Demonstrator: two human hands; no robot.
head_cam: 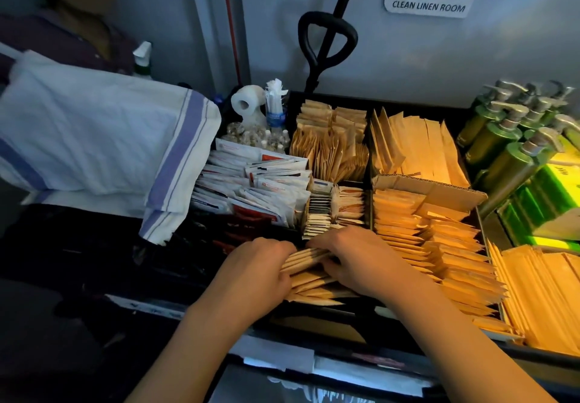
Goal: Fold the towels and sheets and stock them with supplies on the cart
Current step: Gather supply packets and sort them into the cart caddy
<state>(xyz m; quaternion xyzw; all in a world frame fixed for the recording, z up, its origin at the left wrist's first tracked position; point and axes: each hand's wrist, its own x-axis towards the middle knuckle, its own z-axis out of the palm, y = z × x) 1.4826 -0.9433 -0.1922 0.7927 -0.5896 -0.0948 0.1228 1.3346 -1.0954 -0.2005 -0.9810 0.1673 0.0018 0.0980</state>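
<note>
Near the front edge of the cart tray, both hands clamp a bundle of tan paper packets: left hand curls round one end, right hand presses the other. Packets look light, thin and slippery, likely to fan apart, so squeezing both ends seems wise.

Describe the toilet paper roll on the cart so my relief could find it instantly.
Start at the black looped handle rising against the grey wall, then drop to the back left corner of the black divided supply tray. The white toilet paper roll stands there, beside a cup of wrapped white sticks. It is the only round, hollow-cored thing among flat paper packets.
</note>
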